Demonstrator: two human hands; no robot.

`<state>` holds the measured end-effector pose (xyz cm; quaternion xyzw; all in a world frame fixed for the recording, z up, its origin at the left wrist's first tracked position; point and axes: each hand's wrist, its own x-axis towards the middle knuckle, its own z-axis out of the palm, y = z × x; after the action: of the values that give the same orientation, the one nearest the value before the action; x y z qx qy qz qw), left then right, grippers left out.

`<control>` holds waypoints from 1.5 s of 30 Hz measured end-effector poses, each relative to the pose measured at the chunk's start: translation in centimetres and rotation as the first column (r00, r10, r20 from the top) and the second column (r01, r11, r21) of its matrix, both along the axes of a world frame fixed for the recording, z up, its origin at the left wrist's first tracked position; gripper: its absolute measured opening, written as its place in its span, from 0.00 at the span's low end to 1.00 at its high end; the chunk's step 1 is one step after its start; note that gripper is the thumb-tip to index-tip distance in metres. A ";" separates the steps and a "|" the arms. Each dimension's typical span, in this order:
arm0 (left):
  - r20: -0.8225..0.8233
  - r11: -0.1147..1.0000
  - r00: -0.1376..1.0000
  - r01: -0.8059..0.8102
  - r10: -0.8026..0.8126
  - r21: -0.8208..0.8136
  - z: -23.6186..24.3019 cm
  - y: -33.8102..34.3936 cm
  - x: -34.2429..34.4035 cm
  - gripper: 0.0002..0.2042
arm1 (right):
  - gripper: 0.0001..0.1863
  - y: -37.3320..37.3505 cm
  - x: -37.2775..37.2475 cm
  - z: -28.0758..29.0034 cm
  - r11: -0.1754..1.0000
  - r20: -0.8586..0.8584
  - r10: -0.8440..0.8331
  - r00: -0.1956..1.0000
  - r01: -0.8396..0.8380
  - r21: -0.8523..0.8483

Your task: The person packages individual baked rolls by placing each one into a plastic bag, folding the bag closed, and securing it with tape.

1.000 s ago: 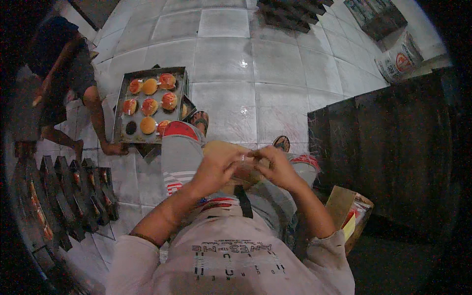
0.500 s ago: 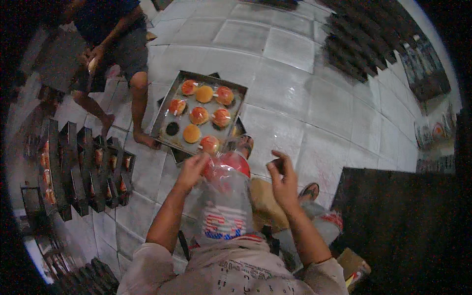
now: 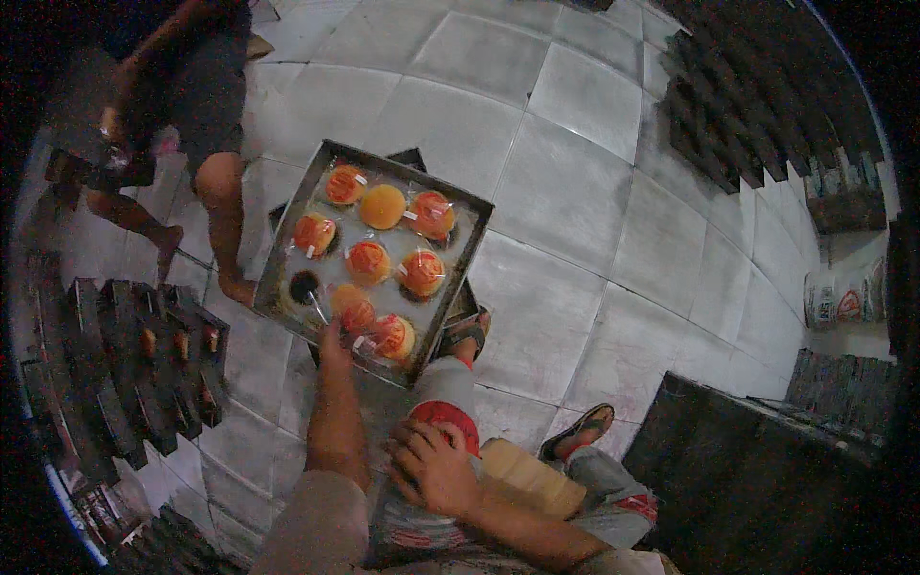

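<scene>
Left hand (image 3: 334, 331) was at a bun (image 3: 354, 305) by the tray's (image 3: 458, 273) near edge; couldn't tell how tight that grip was. Right hand (image 3: 436, 470) lay on the knee (image 3: 448, 418) nearest the tray, fingers loose, seemingly empty. Careless pressing might've squashed that bun or shoved its wrapped neighbour (image 3: 396, 336).

From here I see glossy clear plastic wrappers (image 3: 434, 213) around round orange-red buns (image 3: 422, 273), dull metal on the square grey tray (image 3: 460, 271), matt cloth in grey-and-red trousers (image 3: 448, 382), smooth pale-grey floor tiles (image 3: 565, 182).
</scene>
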<state>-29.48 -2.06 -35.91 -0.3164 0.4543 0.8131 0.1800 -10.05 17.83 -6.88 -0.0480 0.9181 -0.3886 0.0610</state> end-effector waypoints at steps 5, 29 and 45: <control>0.124 0.990 0.992 0.046 -0.029 -0.136 -5.0 -0.6 -1.4 0.13 | 0.18 0.3 -0.8 -0.5 0.995 -0.062 -0.055 0.997 0.049 -0.091; -0.393 0.459 0.274 0.716 -0.878 -0.526 38.1 10.5 21.0 0.13 | 0.33 7.5 12.5 5.4 0.002 0.510 -0.297 0.807 0.535 -0.845; -0.480 0.250 -0.400 0.504 -0.781 -0.827 39.4 12.8 27.9 0.14 | 0.27 12.8 24.0 17.8 0.122 0.180 -0.781 0.599 0.428 -0.895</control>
<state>-1.56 10.75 3.54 0.5559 0.6345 0.4568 0.2824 13.95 30.64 10.89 0.2477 0.4992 -0.7751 -0.2977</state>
